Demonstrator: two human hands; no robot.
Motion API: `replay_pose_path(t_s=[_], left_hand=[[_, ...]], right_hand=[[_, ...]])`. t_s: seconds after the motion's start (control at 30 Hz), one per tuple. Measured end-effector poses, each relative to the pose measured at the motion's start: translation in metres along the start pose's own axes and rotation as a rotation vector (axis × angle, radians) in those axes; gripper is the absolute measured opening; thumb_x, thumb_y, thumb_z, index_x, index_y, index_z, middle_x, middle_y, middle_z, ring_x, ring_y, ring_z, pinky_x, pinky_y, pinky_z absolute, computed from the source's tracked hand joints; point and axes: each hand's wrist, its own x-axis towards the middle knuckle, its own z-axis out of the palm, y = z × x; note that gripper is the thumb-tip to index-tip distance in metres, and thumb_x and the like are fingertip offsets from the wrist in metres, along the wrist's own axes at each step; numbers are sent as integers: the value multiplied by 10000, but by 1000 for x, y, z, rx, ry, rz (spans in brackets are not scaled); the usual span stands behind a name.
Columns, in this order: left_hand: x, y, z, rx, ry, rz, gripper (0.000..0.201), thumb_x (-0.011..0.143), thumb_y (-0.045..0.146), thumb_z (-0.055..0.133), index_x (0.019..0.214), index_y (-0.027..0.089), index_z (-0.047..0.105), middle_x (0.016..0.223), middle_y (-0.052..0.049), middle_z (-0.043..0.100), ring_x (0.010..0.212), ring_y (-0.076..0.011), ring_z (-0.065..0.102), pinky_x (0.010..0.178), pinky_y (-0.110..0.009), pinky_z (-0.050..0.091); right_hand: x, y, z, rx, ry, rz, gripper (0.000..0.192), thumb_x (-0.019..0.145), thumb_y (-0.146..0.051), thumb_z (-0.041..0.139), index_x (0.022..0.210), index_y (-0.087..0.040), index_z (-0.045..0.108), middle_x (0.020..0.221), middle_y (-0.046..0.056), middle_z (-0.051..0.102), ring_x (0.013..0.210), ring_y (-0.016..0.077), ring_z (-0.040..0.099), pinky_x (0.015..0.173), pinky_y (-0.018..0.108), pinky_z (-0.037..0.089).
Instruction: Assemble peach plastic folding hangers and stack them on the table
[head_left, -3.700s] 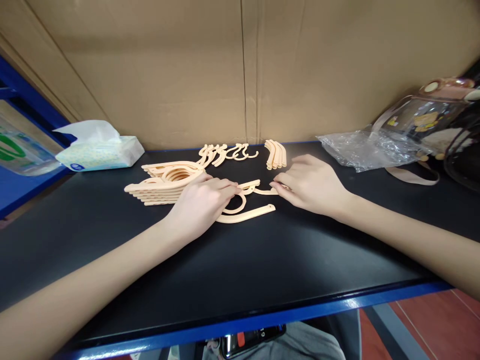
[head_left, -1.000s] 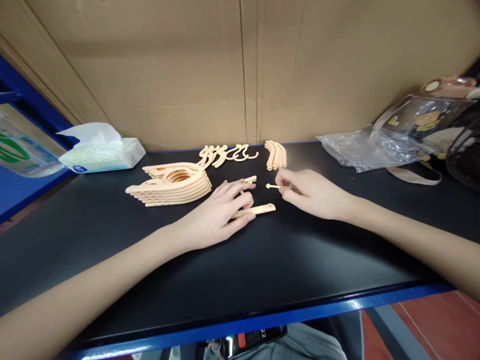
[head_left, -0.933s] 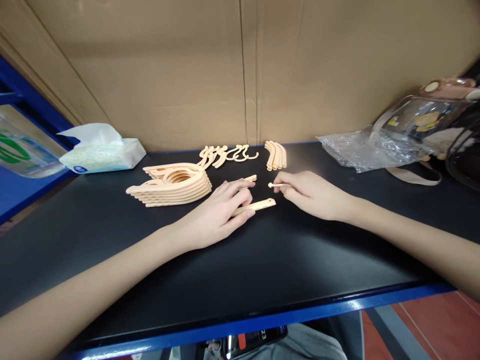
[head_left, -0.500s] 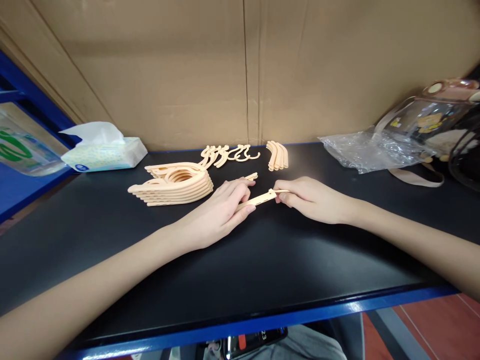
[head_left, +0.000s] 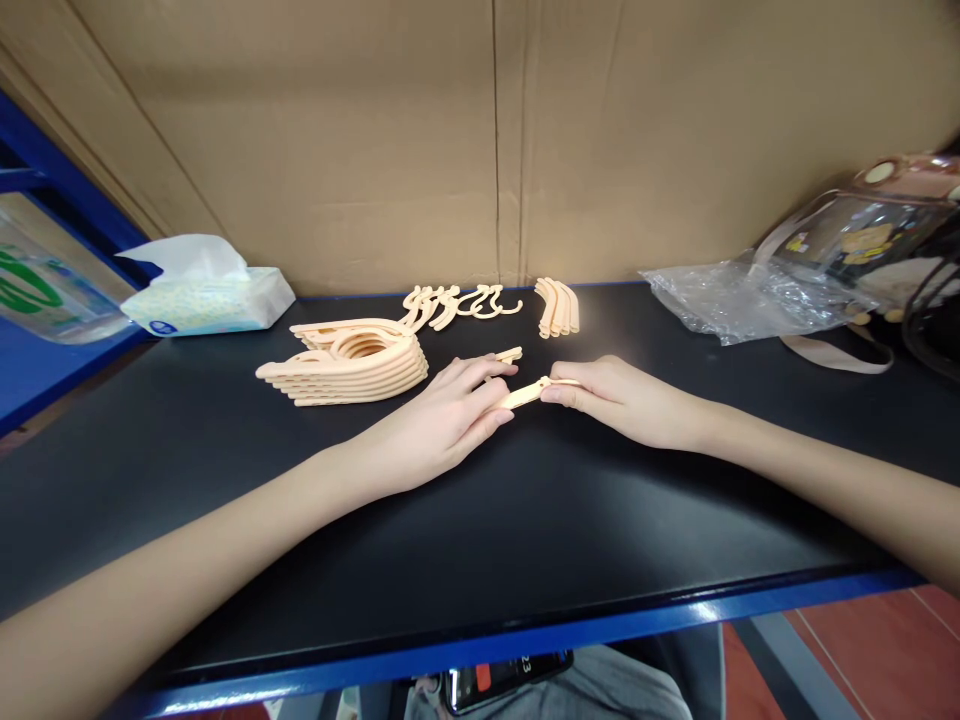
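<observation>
My left hand [head_left: 457,410] is closed around a cream plastic hanger body [head_left: 525,394], held just above or on the black table; most of it is hidden under the fingers. One end of that body sticks out past my fingertips on the far side. At its right end my right hand [head_left: 611,395] pinches a thin cream piece [head_left: 564,382] between thumb and forefinger, touching the hanger body. Left of my hands lies a neat stack of cream hanger bodies [head_left: 352,375]. Behind them are several cream hooks [head_left: 480,303] and a small bundle of curved cream hanger arms [head_left: 557,307].
A tissue pack [head_left: 217,300] stands at the back left beside a clear plastic container [head_left: 60,290]. A crumpled clear bag [head_left: 727,300] and a transparent backpack [head_left: 855,230] lie at the right. Cardboard [head_left: 360,130] walls the back. A phone [head_left: 502,680] rests below the table's blue edge.
The hanger body has turned a little in my left hand, showing more of its upper face. My right thumb and fingers have shifted slightly left, closer around the joint. The stacks stay put.
</observation>
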Motion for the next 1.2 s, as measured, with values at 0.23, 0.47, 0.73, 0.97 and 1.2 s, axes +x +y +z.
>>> replay_pose_path(t_s=[0.23,0.47,0.73,0.97,1.2], left_hand=[[0,-1,-1,20,-59,25,229,990,292,319,987,186,522,1343,-97,457,1341,-234,297,1099,-453,299],[1,-4,-1,29,-60,68,238,995,291,310,1032,184,520,1334,-88,468,1345,-211,295,1110,-423,290],[0,-3,-2,-10,-47,57,242,994,294,322,1009,188,539,1333,-72,472,1325,-198,326,1091,-379,320],[0,-4,-1,-26,-21,41,227,990,297,344,978,188,542,1375,-59,432,1318,-186,343,1094,-358,317],[-1,-3,-1,-34,-9,24,234,988,300,348,1013,188,552,1376,-59,428,1318,-186,337,1092,-354,321]], right_hand=[[-1,1,3,-377,-50,17,357,978,-466,264,773,-215,413,567,-45,398,489,127,389,494,247,220],[-2,1,7,-761,-24,-84,416,992,-440,170,869,-184,474,581,-1,538,444,151,476,453,260,144],[-3,0,7,-822,16,-146,432,998,-417,151,867,-172,482,687,30,605,505,155,534,455,274,126],[-2,-5,5,-490,-17,51,342,973,-454,273,765,-217,406,555,-45,432,460,120,375,478,247,194],[-2,-8,4,-257,-2,101,359,957,-477,328,710,-217,346,563,-59,401,491,101,344,507,236,231]])
